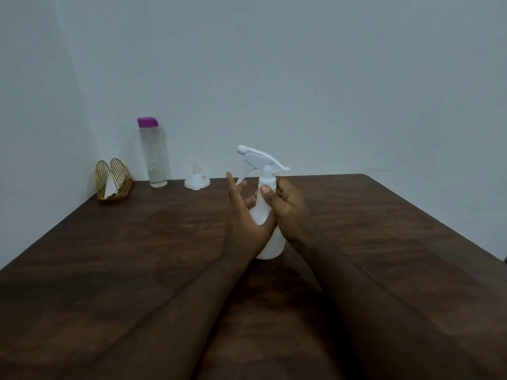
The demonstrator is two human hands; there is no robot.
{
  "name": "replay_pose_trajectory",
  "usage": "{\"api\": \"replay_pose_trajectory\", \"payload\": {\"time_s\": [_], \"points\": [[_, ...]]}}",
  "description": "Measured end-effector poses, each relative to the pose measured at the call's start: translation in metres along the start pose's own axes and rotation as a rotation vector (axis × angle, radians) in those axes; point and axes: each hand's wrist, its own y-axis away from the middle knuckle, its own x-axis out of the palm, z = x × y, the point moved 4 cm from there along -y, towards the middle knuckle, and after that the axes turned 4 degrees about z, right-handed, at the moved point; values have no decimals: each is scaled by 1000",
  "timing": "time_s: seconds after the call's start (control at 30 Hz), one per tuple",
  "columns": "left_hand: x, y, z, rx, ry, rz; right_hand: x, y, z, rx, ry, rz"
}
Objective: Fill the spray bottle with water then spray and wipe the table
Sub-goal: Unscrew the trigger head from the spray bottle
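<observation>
Bare left forearm [164, 311] and bare right forearm [384, 303], uncovered right to the near frame edge; left hand [241, 212] and right hand [292, 204] bare as well; one thumbnail [265, 189] visible, cut short; dim light, skin detail soft.

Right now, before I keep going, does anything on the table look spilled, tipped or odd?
No spill shows. The spray bottle stands upright between the left hand and right hand. Minor: the funnel sits mouth-down, and a napkin sags from the gold holder.
</observation>
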Motion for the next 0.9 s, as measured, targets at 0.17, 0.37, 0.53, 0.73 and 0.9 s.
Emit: {"api": "replay_pose_trajectory", "payload": {"time_s": [0.17,0.37,0.53,0.73,0.9], "points": [[8,-4,-5,-49,-50,-26,-3,0,6,7,51,-146],[11,-7,-4,-75,-56,-54,-9,-4,6,10,125,-256],[9,-8,-5,-97,-62,-42,-5,-4,4,9,31,-274],[5,-10,-6,-99,-61,9,-7,-4,9,5,14,-174],[7,-9,-4,-130,3,0,-6,-1,11,-4,-21,-144]]}}
